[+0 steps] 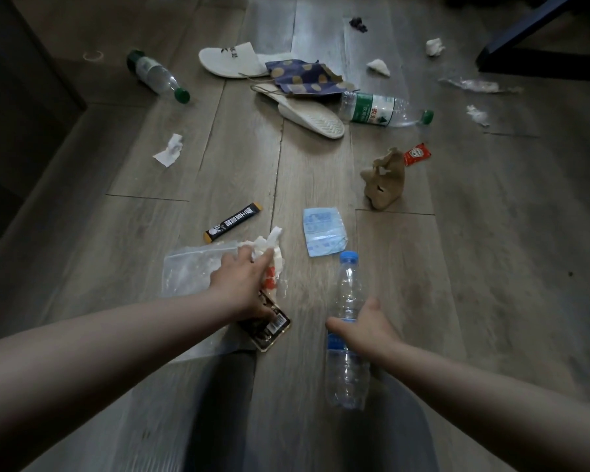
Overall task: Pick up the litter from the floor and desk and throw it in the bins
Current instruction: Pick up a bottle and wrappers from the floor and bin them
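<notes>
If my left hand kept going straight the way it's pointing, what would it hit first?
Probably the flat light blue packet, lying just beyond the left hand and to its right; depth is unclear.

A grey wood-plank floor (491,267) fills the frame. At upper left lies a green-capped bottle (157,75) on its side. At upper centre, a white slipper (232,59) and an upturned slipper (312,120) lie with a dotted blue paper bag (305,76) partly across both. A green-labelled bottle (384,109) lies just right of them. Crumpled tissues sit at left (170,149) and upper right (435,47). A red sachet (417,153) touches a crumpled brown bag (385,180) at right of centre. At centre lie a black stick sachet (234,221) and a pale blue packet (324,231), and below them to the left a clear plastic bag (188,270).
</notes>
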Action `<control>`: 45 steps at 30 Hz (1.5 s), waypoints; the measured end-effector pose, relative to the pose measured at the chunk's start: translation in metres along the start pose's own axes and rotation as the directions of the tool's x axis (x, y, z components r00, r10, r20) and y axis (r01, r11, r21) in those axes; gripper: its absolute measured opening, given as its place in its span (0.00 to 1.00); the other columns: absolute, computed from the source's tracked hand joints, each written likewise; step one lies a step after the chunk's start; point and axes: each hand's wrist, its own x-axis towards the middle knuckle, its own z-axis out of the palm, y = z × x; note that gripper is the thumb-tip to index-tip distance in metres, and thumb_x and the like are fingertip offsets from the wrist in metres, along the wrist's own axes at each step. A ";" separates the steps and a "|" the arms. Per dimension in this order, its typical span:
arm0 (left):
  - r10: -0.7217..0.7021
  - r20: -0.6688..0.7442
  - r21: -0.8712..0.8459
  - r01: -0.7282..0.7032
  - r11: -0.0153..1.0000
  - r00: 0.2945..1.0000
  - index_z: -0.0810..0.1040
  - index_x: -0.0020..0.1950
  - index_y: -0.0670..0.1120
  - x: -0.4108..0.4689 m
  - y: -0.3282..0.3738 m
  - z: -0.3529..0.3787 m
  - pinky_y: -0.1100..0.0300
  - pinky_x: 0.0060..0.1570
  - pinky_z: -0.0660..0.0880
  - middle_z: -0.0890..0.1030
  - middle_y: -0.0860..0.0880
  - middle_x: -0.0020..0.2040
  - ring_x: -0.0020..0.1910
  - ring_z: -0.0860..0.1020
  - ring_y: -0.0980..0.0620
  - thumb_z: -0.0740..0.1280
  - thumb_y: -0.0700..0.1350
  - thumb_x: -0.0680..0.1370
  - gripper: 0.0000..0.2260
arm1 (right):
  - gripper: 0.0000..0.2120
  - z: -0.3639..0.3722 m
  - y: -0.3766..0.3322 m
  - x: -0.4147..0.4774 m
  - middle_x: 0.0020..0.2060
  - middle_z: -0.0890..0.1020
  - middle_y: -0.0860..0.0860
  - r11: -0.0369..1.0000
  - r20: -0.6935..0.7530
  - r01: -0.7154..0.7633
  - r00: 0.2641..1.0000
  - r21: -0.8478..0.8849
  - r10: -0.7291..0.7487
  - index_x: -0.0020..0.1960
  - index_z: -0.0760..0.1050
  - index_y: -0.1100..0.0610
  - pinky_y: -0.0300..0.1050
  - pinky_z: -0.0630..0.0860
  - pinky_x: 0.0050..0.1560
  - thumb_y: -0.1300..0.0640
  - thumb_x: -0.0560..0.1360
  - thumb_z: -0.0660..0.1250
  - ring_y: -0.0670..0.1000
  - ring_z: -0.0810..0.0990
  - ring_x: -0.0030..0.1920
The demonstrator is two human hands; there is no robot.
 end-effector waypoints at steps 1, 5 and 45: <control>0.005 -0.008 -0.001 -0.005 1.000 1.000 0.51 0.76 0.56 0.002 0.000 0.000 0.45 0.62 0.72 0.58 0.46 0.72 0.68 0.61 0.40 0.77 0.64 0.60 0.53 | 0.34 0.000 0.001 0.000 0.56 0.73 0.54 1.000 0.006 0.003 1.000 0.005 -0.003 0.66 0.59 0.60 0.51 0.78 0.52 0.48 0.70 0.72 0.54 0.76 0.54; 0.010 -0.079 -0.125 -0.020 0.992 0.997 0.67 0.67 0.51 0.000 -0.005 0.001 0.51 0.61 0.70 0.67 0.44 0.63 0.63 0.66 0.41 0.78 0.56 0.63 0.36 | 0.33 -0.001 0.002 0.001 0.54 0.72 0.53 1.000 0.023 0.011 1.000 0.018 -0.012 0.66 0.59 0.60 0.45 0.75 0.42 0.48 0.71 0.72 0.52 0.76 0.51; -0.307 0.116 -0.230 0.326 0.917 0.945 0.33 0.71 0.70 -0.058 -0.077 0.017 0.26 0.66 0.48 0.31 0.54 0.76 0.73 0.29 0.37 0.59 0.83 0.48 0.59 | 0.33 0.001 -0.004 -0.004 0.49 0.74 0.54 0.997 0.004 -0.017 1.000 -0.076 0.017 0.65 0.59 0.61 0.48 0.78 0.43 0.46 0.71 0.71 0.52 0.78 0.46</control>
